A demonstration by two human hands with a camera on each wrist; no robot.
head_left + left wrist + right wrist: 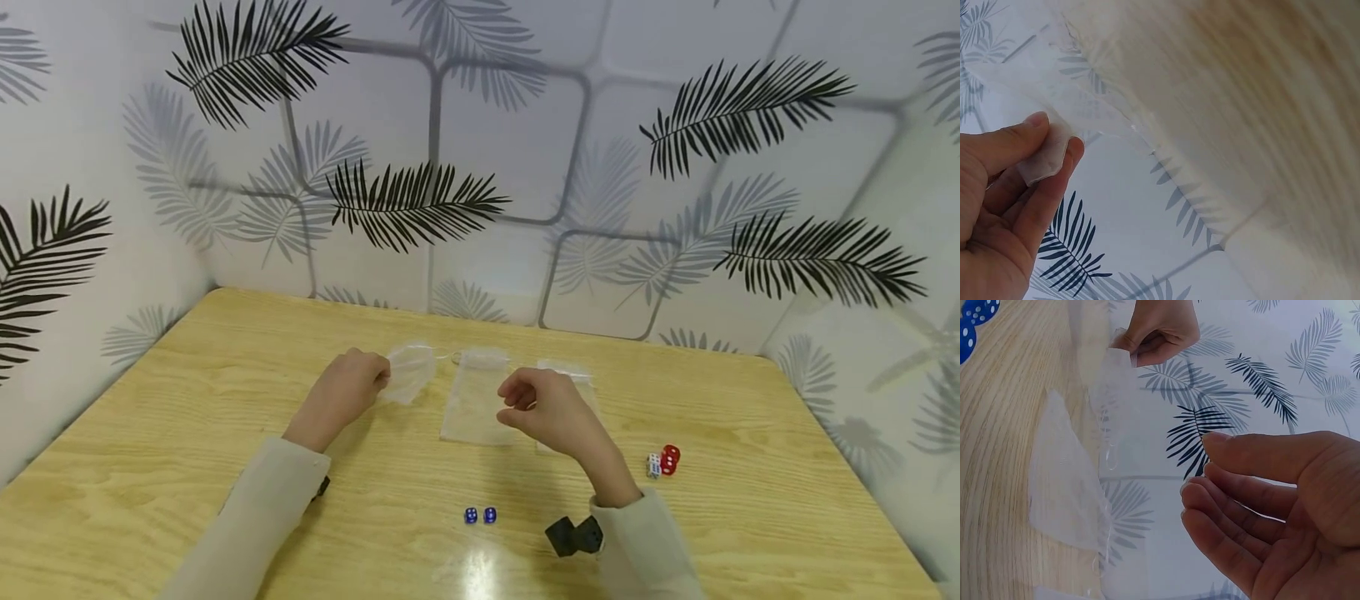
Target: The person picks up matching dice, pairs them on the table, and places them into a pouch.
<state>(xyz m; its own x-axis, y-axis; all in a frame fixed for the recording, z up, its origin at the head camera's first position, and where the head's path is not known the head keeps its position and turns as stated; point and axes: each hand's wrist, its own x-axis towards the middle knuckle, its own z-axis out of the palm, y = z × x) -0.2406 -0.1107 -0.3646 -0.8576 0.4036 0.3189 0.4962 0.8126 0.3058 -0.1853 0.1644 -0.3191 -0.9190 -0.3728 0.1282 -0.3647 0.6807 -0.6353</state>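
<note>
A sheer white drawstring pouch [409, 375] hangs from my left hand [347, 395], whose thumb and fingers pinch its edge; the left wrist view shows the thin fabric [1047, 153] between thumb and fingertips. My right hand [553, 410] is held above the table with fingers loosely bent and nothing between them. Below and left of it, a second sheer pouch [474, 408] lies flat on the wood. A third pouch [583, 387] lies partly hidden behind the right hand.
Two blue dice [480, 515] sit near the front of the wooden table [390, 533]. To the right, red dice [671, 459] stand beside white dice [654, 465]. Black dice-shaped blocks [574, 536] show beside the right cuff. A leaf-patterned covering [510, 150] rises behind the table.
</note>
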